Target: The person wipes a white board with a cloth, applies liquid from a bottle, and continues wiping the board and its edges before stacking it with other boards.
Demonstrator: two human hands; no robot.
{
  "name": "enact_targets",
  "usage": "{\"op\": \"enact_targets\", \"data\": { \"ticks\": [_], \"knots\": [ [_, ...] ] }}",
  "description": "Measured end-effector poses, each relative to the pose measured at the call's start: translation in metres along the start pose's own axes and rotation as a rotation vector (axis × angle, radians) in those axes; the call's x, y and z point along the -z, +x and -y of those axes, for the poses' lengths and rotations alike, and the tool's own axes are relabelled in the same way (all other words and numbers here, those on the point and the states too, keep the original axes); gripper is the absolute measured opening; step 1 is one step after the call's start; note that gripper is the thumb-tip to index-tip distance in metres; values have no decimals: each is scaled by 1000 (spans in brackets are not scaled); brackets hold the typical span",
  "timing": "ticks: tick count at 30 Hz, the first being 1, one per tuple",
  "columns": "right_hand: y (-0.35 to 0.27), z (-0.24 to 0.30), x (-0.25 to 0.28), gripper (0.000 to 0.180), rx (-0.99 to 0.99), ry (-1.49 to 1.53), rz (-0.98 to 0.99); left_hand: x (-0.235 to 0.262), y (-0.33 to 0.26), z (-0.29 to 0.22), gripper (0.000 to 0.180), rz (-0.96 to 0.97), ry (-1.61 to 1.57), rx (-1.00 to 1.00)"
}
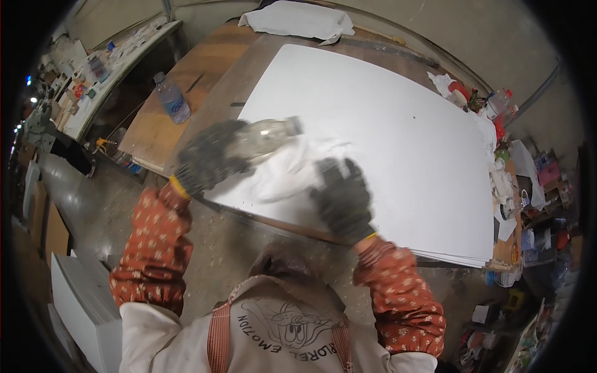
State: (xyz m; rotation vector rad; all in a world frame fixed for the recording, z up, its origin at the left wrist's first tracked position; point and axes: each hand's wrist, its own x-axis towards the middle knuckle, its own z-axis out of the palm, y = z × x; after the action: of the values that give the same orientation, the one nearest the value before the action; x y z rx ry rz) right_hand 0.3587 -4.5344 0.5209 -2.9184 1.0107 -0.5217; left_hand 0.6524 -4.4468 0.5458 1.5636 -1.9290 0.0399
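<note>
Nearest the body, the right hand [342, 198] in a dark work glove lies flat on a crumpled white cloth [287, 168], its fingers spread open and pressing the cloth onto the near edge of a large white board [385, 137]. Just left of it, the left hand [208, 155] – gloved the same – has its fingers closed round a clear plastic bottle [264, 137], held tipped on its side with the neck pointing right above the cloth. The board covers much of the wooden worktop [205, 68]. Farther off on the bare wood stands a second bottle [172, 99] – upright, blue-labelled – and at the far edge lies a folded white sheet [298, 20]
</note>
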Motion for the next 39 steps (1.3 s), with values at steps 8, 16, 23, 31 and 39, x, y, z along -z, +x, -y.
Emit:
{"op": "enact_targets", "data": {
  "ticks": [8, 16, 23, 31, 39],
  "knots": [
    [5, -115, 20, 45, -183, -229, -146, 52, -64, 11, 75, -282, -957, 731],
    [56, -48, -23, 54, 212, -290, 37, 53, -84, 13, 73, -453, -682, 725],
    [-6, -131, 27, 47, -88, -183, -41, 58, -120, 8, 70, -393, -374, 760],
    [98, -40, -33, 53, 320, -86, 162, 43, -130, 7, 76, -599, -428, 942],
    [-3, -192, 41, 44, -202, -208, -3, 39, -148, 13, 79, -596, -381, 976]
  ]
}}
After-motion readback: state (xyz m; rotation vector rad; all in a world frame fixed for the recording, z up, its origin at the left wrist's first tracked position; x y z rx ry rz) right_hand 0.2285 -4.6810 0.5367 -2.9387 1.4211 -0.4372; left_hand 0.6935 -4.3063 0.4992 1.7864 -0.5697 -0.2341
